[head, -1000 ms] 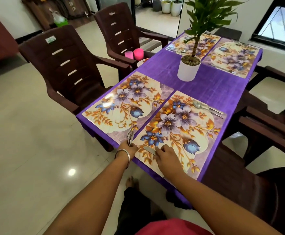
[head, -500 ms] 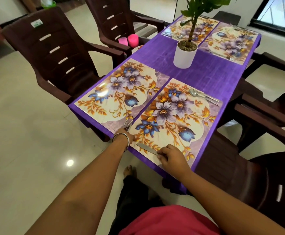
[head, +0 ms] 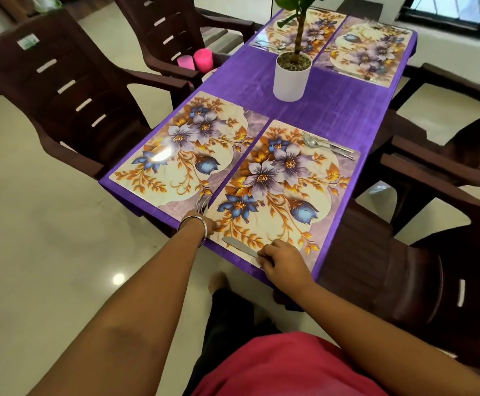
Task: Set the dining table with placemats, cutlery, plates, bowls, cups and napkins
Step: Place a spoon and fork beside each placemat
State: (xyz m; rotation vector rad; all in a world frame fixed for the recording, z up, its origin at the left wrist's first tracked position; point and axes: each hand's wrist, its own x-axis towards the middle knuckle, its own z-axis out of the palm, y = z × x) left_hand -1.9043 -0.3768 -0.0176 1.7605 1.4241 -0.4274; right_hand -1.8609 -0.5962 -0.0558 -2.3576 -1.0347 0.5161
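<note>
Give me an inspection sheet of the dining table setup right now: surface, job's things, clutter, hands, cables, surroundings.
Surface: table under purple cloth, four floral placemats laid.
Job's things: knife lying on near right placemat; cutlery at that mat's far end; more cutlery on far left mat; pink cups on a chair. No plates, bowls or napkins seen.
Clutter: potted plant mid-table.
Hands: left hand holds cutlery at the near edge, between the near mats; right hand on the knife's handle.
Cables: nothing seen.
Surroundings: brown chairs around the table, tiled floor, window far right.
</note>
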